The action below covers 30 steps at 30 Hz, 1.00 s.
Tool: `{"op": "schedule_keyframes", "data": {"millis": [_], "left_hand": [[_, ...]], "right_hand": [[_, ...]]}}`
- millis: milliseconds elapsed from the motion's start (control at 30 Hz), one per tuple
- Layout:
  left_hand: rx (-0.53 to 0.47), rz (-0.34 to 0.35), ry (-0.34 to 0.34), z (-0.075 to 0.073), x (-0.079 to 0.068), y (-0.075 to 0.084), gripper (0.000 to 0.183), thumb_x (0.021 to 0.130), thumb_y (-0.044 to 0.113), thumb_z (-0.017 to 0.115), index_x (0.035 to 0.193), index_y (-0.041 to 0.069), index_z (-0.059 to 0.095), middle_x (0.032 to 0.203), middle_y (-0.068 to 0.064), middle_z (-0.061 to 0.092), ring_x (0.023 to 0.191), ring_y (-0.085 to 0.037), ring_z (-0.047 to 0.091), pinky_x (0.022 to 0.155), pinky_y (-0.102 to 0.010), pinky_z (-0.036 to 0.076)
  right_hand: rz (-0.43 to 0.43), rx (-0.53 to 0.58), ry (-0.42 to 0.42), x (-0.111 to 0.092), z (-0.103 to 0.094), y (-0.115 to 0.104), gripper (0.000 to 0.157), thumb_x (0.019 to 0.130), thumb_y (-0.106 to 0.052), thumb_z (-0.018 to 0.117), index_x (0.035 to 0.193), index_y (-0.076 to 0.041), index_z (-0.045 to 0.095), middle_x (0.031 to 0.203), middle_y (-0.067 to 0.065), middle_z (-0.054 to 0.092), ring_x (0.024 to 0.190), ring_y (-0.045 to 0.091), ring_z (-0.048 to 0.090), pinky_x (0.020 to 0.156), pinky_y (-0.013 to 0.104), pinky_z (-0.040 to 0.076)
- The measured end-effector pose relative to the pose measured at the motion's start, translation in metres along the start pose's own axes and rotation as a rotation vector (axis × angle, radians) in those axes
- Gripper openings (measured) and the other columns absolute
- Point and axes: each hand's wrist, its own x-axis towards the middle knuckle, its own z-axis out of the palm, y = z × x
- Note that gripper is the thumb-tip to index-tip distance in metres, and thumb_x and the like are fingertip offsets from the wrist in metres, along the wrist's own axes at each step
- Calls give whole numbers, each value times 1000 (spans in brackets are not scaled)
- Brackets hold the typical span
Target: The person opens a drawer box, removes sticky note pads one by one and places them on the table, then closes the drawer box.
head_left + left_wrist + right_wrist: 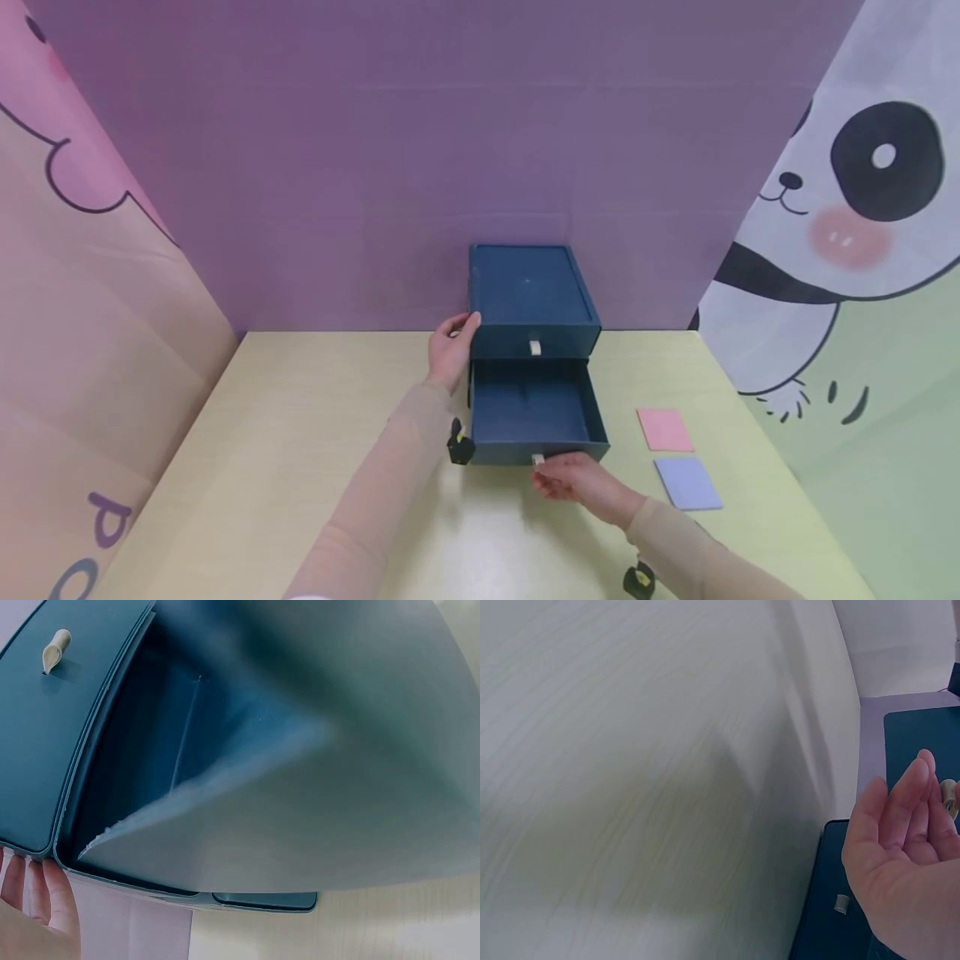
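A dark blue drawer cabinet (531,287) stands by the purple backdrop, its top drawer closed. Below that, a drawer (528,412) is pulled out, with nothing visible inside. My right hand (581,483) pinches the pale pull tab (949,796) on this drawer's front between thumb and fingers. My left hand (452,350) steadies the cabinet's left side, thumb at the front corner. In the left wrist view its fingers (60,896) lie straight against the cabinet's side, and the drawer's wall (247,825) looms blurred across the foreground.
Right of the drawer, a pink sticky-note pad (666,429) and a lavender one (687,483) lie on the pale wooden table (300,450). Another pale tab (535,347) sticks out from the top drawer. Cartoon-printed cloths (847,350) flank both sides.
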Motion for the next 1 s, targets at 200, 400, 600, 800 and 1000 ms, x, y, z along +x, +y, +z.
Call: {"op": "schedule_keyframes", "data": {"millis": [200, 400, 600, 800, 1000], "left_hand": [[1, 5, 3, 0, 0, 0, 48, 88, 42, 64, 125, 12, 60, 124, -7, 58, 108, -24, 53, 97, -40, 45], [5, 5, 4, 0, -1, 0, 48, 88, 43, 63, 124, 12, 60, 124, -6, 58, 108, -23, 53, 97, -40, 45], [11, 1, 5, 0, -1, -1, 49, 88, 44, 63, 125, 13, 59, 125, -6, 57, 109, -24, 53, 98, -40, 45], [13, 14, 4, 0, -2, 0, 46, 89, 41, 63, 124, 11, 60, 123, -7, 58, 107, -24, 54, 97, -40, 45], [15, 12, 4, 0, -1, 0, 46, 89, 41, 62, 124, 11, 60, 123, -7, 58, 107, -24, 53, 98, -40, 45]], "right_hand": [[6, -3, 4, 2, 0, -2, 41, 95, -16, 52, 112, 21, 55, 90, -1, 70, 83, 9, 64, 86, 34, 53], [11, -14, 8, 3, 1, -4, 40, 96, -16, 52, 113, 20, 55, 90, -1, 69, 84, 10, 64, 90, 39, 52], [3, -23, 15, 5, 0, -5, 40, 96, -16, 52, 112, 20, 55, 92, 2, 70, 84, 11, 64, 90, 40, 52], [11, -37, 32, 6, -2, -6, 39, 96, -16, 51, 113, 20, 55, 94, 3, 69, 85, 10, 63, 89, 39, 53], [5, -42, 40, 8, -4, -7, 39, 96, -16, 51, 113, 18, 56, 93, 2, 69, 86, 11, 63, 89, 39, 53]]}}
